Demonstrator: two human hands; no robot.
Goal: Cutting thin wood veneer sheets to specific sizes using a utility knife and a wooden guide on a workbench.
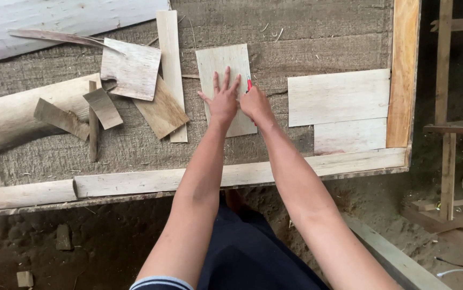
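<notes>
left hand [223, 99] flat on veneer sheet [226, 86], right hand [255, 104] gripping red tool [249, 84]

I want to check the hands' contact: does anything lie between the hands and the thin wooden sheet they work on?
Nothing visible does. The left hand lies flat on the thin wooden sheet, fingers spread. The right hand sits at its right edge, holding a red tool.

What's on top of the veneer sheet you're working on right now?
The left hand lies flat on the veneer sheet, fingers spread. The right hand holds a red tool at its right edge. The tool's tip is hidden.
</notes>
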